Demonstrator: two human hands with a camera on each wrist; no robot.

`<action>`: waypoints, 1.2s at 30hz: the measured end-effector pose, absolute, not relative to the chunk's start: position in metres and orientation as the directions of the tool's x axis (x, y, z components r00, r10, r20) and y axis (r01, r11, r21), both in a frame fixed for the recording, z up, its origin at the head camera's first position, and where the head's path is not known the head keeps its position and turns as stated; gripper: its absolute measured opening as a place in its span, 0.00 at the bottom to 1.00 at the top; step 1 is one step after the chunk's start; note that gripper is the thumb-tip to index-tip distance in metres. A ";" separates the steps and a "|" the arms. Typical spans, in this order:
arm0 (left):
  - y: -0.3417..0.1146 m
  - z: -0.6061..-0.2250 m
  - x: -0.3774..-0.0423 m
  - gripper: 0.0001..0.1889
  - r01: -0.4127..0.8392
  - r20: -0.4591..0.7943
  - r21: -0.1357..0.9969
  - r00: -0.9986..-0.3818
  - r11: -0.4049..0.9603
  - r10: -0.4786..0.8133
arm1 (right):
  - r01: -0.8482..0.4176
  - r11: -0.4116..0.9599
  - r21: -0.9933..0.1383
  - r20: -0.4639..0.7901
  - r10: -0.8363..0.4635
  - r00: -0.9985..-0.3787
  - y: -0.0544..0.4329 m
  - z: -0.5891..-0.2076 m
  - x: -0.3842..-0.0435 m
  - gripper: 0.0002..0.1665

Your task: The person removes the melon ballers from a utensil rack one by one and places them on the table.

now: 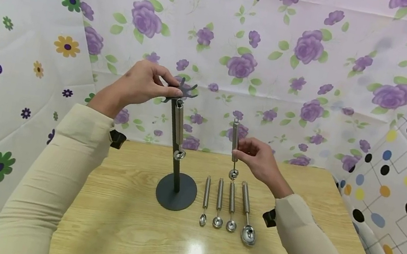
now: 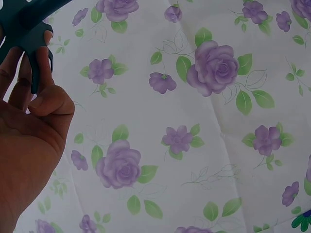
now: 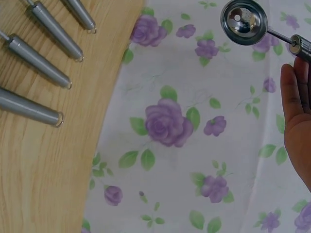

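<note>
At the top of a dark rotating-style utensil stand (image 1: 177, 145), my left hand (image 1: 146, 82) pinches one arm of the hooked crown (image 2: 22, 34) between thumb and fingers. One steel melon baller (image 1: 179, 128) hangs from the crown beside the pole, bowl down. To the right of the stand, my right hand (image 1: 256, 157) holds a second melon baller (image 1: 235, 137) by its handle, upright above the table. Its round bowl (image 3: 244, 23) has a small hole and points down; the loop end is up.
On the wooden table (image 1: 121, 230) several steel scoops lie side by side, handles away from me: a small oval one (image 1: 203, 219), two round-bowled ones and a large scoop (image 1: 248, 234) at the right. Flowered cloth (image 1: 220, 26) hangs behind; patterned cloths flank both sides.
</note>
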State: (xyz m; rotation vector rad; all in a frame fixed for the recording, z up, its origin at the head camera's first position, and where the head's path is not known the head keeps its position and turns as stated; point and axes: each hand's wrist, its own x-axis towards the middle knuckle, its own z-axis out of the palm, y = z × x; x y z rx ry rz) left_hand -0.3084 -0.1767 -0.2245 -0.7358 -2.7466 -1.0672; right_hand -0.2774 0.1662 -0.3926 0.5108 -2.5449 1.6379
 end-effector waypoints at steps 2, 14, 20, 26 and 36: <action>-0.177 -0.225 -0.309 0.14 0.473 0.263 0.608 -0.878 0.638 0.400 | -0.322 0.385 -0.865 0.246 -0.233 -0.941 0.170 -0.395 -0.276 0.14; -0.178 -0.224 -0.310 0.15 0.473 0.268 0.602 -0.878 0.643 0.396 | -0.294 0.423 -0.857 0.237 -0.182 -0.954 0.194 -0.413 -0.271 0.15; -0.178 -0.225 -0.310 0.14 0.472 0.265 0.600 -0.879 0.646 0.396 | -0.274 0.399 -0.875 0.226 -0.164 -0.960 0.204 -0.424 -0.267 0.15; -0.177 -0.225 -0.309 0.14 0.474 0.267 0.602 -0.878 0.643 0.397 | -0.259 0.403 -0.878 0.215 -0.151 -0.965 0.213 -0.433 -0.263 0.15; -0.178 -0.224 -0.307 0.14 0.481 0.272 0.602 -0.874 0.638 0.402 | -0.208 0.398 -0.893 0.175 -0.119 -0.977 0.224 -0.447 -0.255 0.15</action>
